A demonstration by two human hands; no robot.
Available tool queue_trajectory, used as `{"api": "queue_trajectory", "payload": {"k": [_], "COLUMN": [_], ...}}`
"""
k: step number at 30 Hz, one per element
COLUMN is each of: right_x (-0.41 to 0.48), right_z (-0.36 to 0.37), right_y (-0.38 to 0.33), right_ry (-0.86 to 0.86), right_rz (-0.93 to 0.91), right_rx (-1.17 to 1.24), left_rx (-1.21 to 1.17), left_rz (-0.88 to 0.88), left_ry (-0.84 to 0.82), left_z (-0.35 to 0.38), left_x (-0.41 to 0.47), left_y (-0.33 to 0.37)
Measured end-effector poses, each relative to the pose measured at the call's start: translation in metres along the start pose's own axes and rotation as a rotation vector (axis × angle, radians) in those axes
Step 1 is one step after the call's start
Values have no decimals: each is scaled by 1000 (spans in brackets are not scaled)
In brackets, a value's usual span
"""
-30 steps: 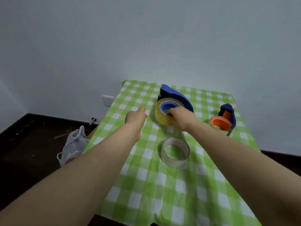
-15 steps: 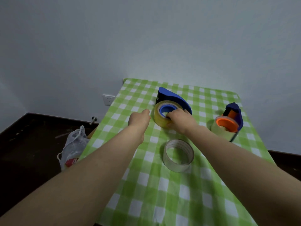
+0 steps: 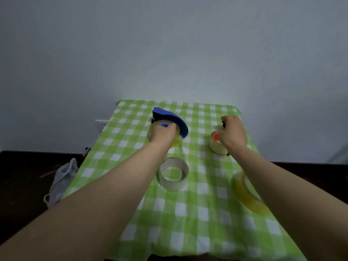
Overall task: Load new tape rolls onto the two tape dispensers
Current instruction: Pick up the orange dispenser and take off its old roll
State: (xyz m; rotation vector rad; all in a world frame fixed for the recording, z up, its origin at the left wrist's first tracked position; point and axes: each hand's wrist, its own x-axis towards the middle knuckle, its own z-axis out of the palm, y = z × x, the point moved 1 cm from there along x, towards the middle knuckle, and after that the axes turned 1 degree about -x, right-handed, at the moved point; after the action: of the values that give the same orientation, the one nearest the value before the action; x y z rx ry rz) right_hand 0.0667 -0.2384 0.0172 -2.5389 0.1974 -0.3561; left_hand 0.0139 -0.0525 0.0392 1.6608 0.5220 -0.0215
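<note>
A large blue tape dispenser (image 3: 176, 119) lies at the back of the green checked table (image 3: 188, 213), with a yellow tape roll (image 3: 153, 129) on its blue hub. My left hand (image 3: 162, 133) covers that roll, fingers curled over its top. To the right stands a smaller dispenser with an orange hub (image 3: 214, 136) and a pale tape roll (image 3: 216, 148); my right hand (image 3: 232, 132) is closed around its upper part, hiding most of its body. A loose whitish tape roll (image 3: 173, 175) stands in the middle. Another yellowish roll (image 3: 244, 193) lies partly under my right forearm.
The table stands against a pale wall. On the dark floor to the left lies a white plastic bag (image 3: 62, 178). A wall socket (image 3: 101, 125) sits low beside the table's left edge.
My right hand left the yellow roll and moved right onto the small orange-hub dispenser. My left hand moved onto the yellow roll. The camera tilted, bringing the yellowish roll at right into view.
</note>
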Motion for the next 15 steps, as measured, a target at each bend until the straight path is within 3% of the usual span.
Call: {"api": "queue_trajectory", "payload": {"k": [5, 10, 15], "right_x": [15, 18, 27], "right_z": [-9, 9, 25], "right_y": [45, 56, 61], "right_ry": [-68, -280, -304], "right_rz": [327, 367, 398], "right_rx": [47, 127, 138], "left_rx": [53, 98, 90], "left_rz": [-10, -3, -23], "left_ry": [-65, -78, -56], "left_z": [32, 44, 43], "left_x": [1, 7, 10], "left_y": [2, 0, -7]}}
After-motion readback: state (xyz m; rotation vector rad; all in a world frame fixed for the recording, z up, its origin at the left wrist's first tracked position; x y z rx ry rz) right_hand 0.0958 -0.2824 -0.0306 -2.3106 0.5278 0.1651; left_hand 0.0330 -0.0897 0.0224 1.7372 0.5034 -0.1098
